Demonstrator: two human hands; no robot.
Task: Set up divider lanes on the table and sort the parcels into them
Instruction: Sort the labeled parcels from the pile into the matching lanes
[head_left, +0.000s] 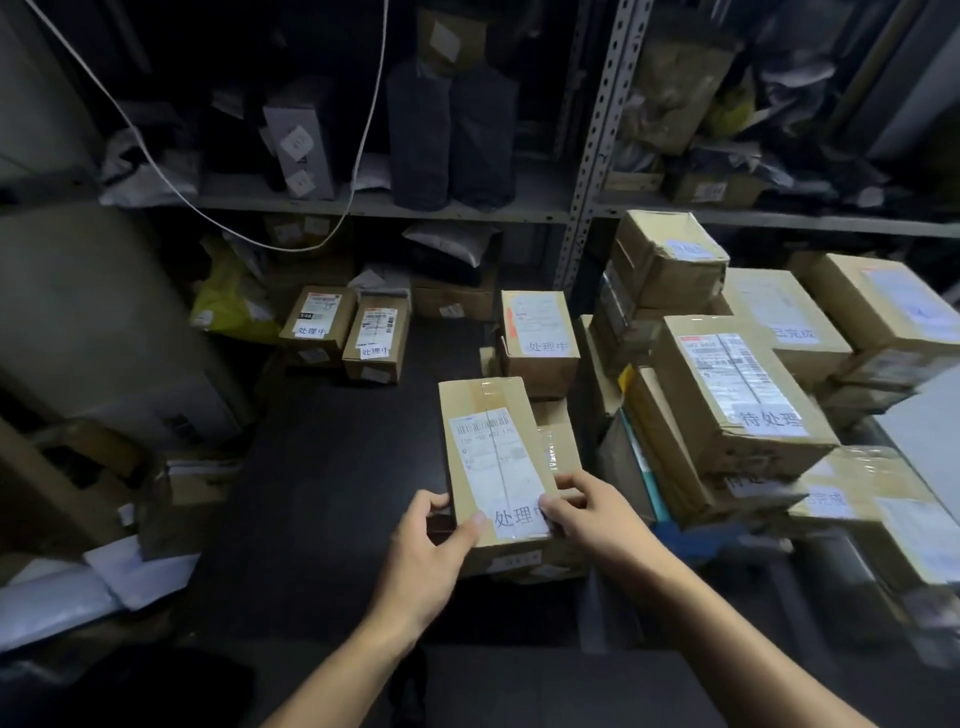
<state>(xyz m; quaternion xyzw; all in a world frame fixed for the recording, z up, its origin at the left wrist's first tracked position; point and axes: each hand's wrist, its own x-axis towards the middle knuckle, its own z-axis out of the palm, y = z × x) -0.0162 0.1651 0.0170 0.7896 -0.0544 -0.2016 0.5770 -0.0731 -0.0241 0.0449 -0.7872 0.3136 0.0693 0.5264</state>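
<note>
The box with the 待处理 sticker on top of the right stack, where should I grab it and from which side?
Take the box with the 待处理 sticker by its two long side faces, coming from above and the near end. It lies tilted on top of the stack, long and narrow, so fingers span its width while taller boxes crowd its far end.

Both hands, left (423, 564) and right (592, 512), are gripping a labelled parcel (493, 457) by its near end. It is sitting atop other boxes (558, 441) on the dark surface (332, 483).
</note>
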